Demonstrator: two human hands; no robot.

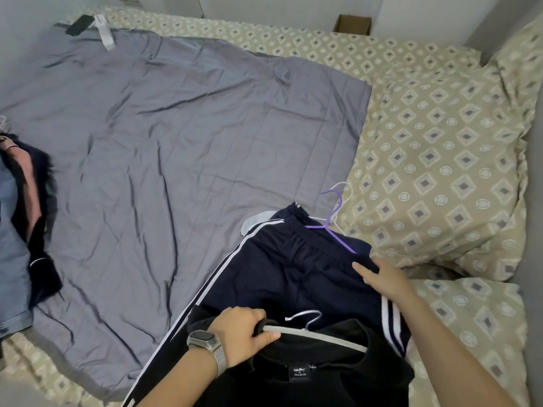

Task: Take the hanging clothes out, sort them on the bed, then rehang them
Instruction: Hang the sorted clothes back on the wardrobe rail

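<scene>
A black garment [329, 374] on a white hanger [320, 337] lies at the bottom centre. My left hand [245, 333] grips the hanger's left end together with the black cloth. Under it lie navy track trousers with white side stripes [293, 268], and a purple hanger [338, 227] sticks out past their waistband. My right hand [385, 279] rests on the trousers near the waistband, thumb stretched out; its fingers are hidden from view. A pile of denim, pink and dark clothes [20, 224] sits at the bed's left edge.
A grey quilt [176, 136] covers most of the bed. Patterned beige bedding [435, 148] and pillows lie to the right. A cardboard box [352, 23] stands beyond the far side, and a dark object with a white strap [88, 24] lies at the far left corner.
</scene>
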